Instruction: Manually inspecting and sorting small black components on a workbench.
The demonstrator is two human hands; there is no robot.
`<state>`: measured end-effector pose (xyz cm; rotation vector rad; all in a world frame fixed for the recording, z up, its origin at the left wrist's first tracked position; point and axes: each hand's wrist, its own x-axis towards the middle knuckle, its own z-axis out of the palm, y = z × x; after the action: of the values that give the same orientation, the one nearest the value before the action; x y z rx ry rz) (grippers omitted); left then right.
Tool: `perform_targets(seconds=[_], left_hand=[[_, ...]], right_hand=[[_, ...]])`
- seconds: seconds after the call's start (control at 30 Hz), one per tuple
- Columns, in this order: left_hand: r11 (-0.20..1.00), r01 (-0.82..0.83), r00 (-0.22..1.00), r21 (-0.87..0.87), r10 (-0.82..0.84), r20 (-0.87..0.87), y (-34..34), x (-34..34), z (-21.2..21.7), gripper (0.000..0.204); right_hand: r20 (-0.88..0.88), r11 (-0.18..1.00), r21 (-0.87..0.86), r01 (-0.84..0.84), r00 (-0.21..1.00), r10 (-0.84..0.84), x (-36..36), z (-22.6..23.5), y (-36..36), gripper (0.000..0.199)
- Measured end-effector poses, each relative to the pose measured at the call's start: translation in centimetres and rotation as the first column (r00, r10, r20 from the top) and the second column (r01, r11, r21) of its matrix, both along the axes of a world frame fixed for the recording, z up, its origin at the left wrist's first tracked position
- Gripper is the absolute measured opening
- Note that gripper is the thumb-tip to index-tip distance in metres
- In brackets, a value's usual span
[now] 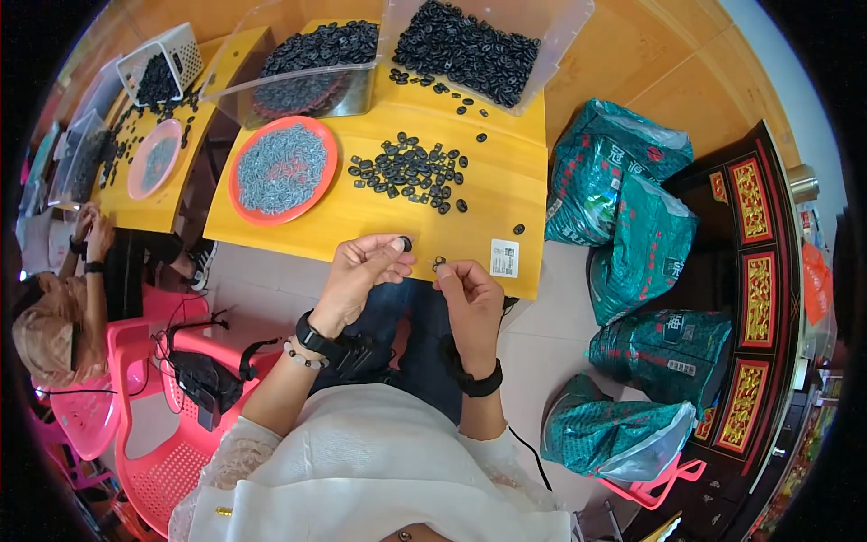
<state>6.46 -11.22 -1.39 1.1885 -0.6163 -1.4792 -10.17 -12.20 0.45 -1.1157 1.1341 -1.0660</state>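
Note:
Between the thumb and fingertips of my left hand [355,275] is a small black oval plastic piece [405,244], held over the table's near edge. Just to its right, my right hand [473,303] is closed in a pinch at a small dark piece [439,262], partly covered by the fingers. Ahead of both hands lies a loose pile of black oval pieces [411,169] with holes in them. A round orange-red plate [333,161] full of small silvery metal screws [280,172] stands to the left of the pile.
Clear plastic bins [562,32] of black pieces stand at the back of the yellow table [515,167]. A white label [505,258] is at its near right corner. Green sacks [646,248] sit on the right. Another person [59,330] works at a table on the left, near pink chairs [172,470].

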Motion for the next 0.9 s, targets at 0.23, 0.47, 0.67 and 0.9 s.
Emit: perform_targets(seconds=[0.23, 0.47, 0.67, 0.9], left_hand=[[0.989, 0.018, 1.0, -0.145, -0.016, 0.018, 1.5, -0.4, 1.2, 0.021], [0.914, 0.035, 0.957, -0.405, 0.086, 0.276, 3.0, -1.3, 2.5, 0.029], [0.904, 0.062, 0.927, -0.423, 0.105, 0.359, 3.7, -1.0, 2.4, 0.031], [0.877, 0.12, 0.898, -0.466, 0.104, 0.427, 3.5, -1.4, 3.1, 0.033]], right_hand=[[0.012, 1.0, -0.016, -0.005, 1.0, 0.005, 0.1, 0.5, 1.3, 0.009], [0.023, 1.0, -0.023, -0.014, 1.0, 0.015, 0.0, 2.0, 2.3, 0.009], [-0.012, 0.998, -0.056, -0.039, 0.999, 0.039, 0.1, 2.3, 2.8, 0.008], [0.001, 0.997, -0.063, -0.053, 0.999, 0.053, -0.5, 2.4, 3.3, 0.009]])
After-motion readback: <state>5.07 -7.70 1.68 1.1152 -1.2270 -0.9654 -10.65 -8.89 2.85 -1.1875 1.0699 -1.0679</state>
